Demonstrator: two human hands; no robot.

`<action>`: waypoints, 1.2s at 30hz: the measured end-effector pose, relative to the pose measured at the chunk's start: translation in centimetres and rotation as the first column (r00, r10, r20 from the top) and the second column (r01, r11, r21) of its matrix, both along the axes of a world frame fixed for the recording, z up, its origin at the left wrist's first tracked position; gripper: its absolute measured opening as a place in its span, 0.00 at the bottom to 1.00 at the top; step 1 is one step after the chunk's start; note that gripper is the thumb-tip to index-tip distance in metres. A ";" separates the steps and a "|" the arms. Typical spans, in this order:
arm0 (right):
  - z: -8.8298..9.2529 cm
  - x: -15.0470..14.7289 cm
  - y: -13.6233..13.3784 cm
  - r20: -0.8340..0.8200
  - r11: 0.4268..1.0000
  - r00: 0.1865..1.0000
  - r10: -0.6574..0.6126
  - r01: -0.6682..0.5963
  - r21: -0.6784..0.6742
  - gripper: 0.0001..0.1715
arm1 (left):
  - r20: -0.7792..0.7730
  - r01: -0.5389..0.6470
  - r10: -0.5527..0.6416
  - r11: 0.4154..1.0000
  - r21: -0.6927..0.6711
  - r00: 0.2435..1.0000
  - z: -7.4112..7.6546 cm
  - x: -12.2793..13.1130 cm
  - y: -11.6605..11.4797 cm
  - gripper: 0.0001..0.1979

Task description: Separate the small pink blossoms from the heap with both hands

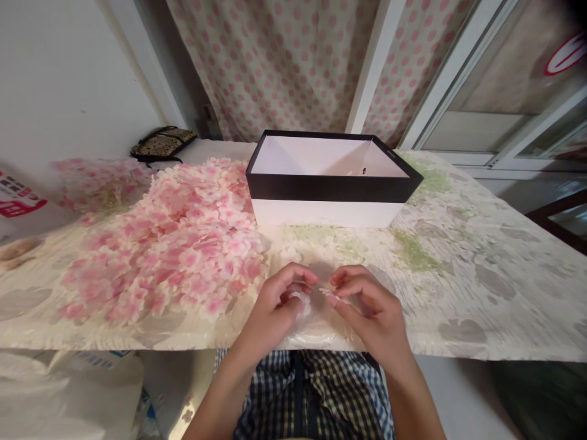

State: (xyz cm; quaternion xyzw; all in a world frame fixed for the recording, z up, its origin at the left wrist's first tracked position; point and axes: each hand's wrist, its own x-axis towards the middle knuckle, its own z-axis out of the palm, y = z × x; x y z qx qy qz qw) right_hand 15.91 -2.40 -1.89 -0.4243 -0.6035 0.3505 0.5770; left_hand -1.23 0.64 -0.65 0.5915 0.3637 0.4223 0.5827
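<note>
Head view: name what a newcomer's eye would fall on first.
The big heap of pink blossoms spread over the left part of the table likely draws the eye first. Next comes the open box, white with a black rim band, standing beyond the hands. Near the table's front edge, the right hand pinches a small pale petal piece, close to the left hand.

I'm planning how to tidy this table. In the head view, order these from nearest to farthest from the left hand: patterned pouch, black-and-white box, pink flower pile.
From the left hand:
1. Pink flower pile: its nearest edge is just to the hand's left.
2. Black-and-white box: ahead, beyond both hands.
3. Patterned pouch: far left, behind the pile.
</note>
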 end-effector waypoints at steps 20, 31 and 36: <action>0.7 -0.5 0.4 0.300 0.943 0.896 0.327 -0.328 -0.051 0.10 | 0.469 0.079 0.031 0.974 -0.212 0.883 1.0 -0.1 -0.4 0.15; 0.6 -0.4 0.2 0.246 0.952 0.920 0.306 -0.299 -0.065 0.08 | 0.470 0.106 0.005 0.972 -0.210 0.882 0.5 -0.2 -0.1 0.17; 0.1 -0.2 0.1 0.175 0.973 0.961 0.213 -0.225 0.049 0.07 | 0.328 0.022 0.009 0.996 -0.091 0.945 0.1 -0.1 -0.2 0.19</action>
